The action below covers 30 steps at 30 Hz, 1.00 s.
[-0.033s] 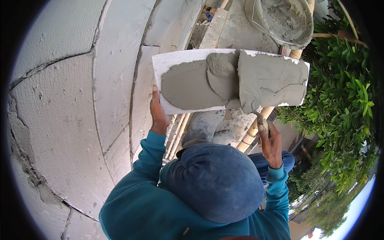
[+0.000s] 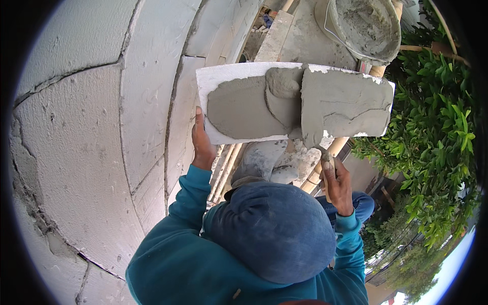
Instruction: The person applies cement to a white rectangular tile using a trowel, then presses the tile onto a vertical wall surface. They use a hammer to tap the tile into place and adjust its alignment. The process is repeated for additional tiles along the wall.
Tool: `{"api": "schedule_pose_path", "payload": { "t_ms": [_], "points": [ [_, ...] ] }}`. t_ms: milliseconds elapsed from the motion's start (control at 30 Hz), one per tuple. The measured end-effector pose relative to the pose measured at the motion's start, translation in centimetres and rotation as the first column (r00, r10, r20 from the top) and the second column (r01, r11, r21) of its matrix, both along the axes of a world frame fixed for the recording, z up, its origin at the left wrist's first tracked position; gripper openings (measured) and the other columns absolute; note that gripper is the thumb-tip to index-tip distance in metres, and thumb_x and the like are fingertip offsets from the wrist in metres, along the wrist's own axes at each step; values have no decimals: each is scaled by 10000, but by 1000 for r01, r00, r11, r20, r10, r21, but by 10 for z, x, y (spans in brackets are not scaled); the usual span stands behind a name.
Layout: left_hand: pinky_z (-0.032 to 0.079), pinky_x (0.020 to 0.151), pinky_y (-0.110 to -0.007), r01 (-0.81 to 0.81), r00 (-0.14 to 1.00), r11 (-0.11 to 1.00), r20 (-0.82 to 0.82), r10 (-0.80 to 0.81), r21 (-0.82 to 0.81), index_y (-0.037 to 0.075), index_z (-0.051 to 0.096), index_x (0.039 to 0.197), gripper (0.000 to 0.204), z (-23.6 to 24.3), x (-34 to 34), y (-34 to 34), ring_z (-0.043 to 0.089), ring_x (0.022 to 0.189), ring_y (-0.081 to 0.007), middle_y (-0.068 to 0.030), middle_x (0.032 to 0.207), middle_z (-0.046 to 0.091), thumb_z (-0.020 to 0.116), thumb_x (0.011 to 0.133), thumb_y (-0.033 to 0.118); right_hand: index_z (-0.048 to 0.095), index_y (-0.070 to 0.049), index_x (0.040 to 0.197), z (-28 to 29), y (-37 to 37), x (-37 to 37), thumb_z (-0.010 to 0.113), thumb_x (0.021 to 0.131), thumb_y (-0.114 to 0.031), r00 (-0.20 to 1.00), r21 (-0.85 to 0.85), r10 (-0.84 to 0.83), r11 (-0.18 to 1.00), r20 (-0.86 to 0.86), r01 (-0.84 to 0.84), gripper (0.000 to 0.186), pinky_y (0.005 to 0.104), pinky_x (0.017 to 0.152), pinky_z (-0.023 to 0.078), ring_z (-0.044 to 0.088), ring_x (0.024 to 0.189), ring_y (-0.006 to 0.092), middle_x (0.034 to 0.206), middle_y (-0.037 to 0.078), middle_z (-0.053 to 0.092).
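A long white block [image 2: 216, 133] lies crosswise ahead of me, wet grey mortar [image 2: 244, 109] spread over most of its upper face. A thicker lump of mortar sits near its middle. My left hand [image 2: 203, 145] grips the block's left end, thumb up along the edge, with the other fingers hidden beneath or behind it. My right hand [image 2: 338, 185] is closed round the handle of a trowel [image 2: 326, 165]. The trowel's blade reaches the block's near edge right of the middle, and mortar hides most of its shape.
A wall of large pale blocks [image 2: 81, 168] with rough mortar joints rises on the left. A bucket of mortar [image 2: 368, 28] stands beyond the block at the right, on a dusty board [image 2: 295, 43]. Bamboo poles [image 2: 226, 170] run below. Leafy branches [image 2: 432, 132] hang on the right.
My right hand and the trowel have shifted slightly left and back toward me. My left hand keeps its hold on the block's end.
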<state>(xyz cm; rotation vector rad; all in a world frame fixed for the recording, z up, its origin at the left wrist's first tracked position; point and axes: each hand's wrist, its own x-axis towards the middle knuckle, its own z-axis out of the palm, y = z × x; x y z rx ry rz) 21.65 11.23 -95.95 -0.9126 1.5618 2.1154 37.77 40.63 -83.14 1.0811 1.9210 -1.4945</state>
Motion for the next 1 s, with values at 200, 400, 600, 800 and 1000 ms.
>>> {"api": "schedule_pose_path", "payload": {
  "t_ms": [200, 400, 600, 800, 1000],
  "points": [
    [410, 1062, -349, -78, 997, 991, 30, 76, 106, -54, 457, 1381, 594, 0, -9, 1, 531, 1233, -228, -134, 1372, 532, 507, 1017, 413, 570, 5, 1033, -12, -64, -42, 526, 1014, -405, 969, -22, 221, 974, -113, -224, 413, 357, 529, 416, 535, 556, 183, 652, 91, 569],
    [375, 1095, -381, -136, 988, 969, 99, 118, 206, -98, 383, 1414, 740, 16, -8, 2, 502, 1256, -272, -177, 1406, 493, 428, 1006, 519, 534, 60, 1088, -3, -56, -86, 655, 897, -163, 765, 212, 628, 775, -144, -596, 317, 492, 599, 495, 635, 682, 451, 714, 272, 621],
    [329, 1133, -400, -93, 990, 951, 130, 56, 293, -96, 378, 1437, 819, 4, -11, -12, 459, 1319, -295, -192, 1442, 472, 305, 1004, 596, 534, 36, 1166, 4, -16, -99, 708, 837, -154, 521, 310, 839, 544, -160, -780, 418, 469, 624, 507, 652, 711, 415, 766, 244, 648],
    [297, 1147, -407, -101, 985, 937, 168, 45, 335, -92, 400, 1428, 829, 11, -10, -12, 435, 1338, -295, -191, 1455, 460, 296, 998, 609, 548, -31, 1219, 3, -5, -77, 734, 800, -153, 488, 370, 867, 489, -102, -790, 474, 444, 631, 512, 652, 727, 373, 848, 187, 648],
    [251, 1159, -403, -38, 990, 955, 142, -4, 293, -93, 380, 1437, 854, 13, -11, -16, 391, 1371, -278, -178, 1467, 450, 297, 986, 627, 572, -122, 1300, 16, 6, -37, 753, 762, -147, 578, 533, 814, 464, 58, -708, 568, 402, 635, 519, 641, 730, 304, 903, 99, 601]
  ]
}}
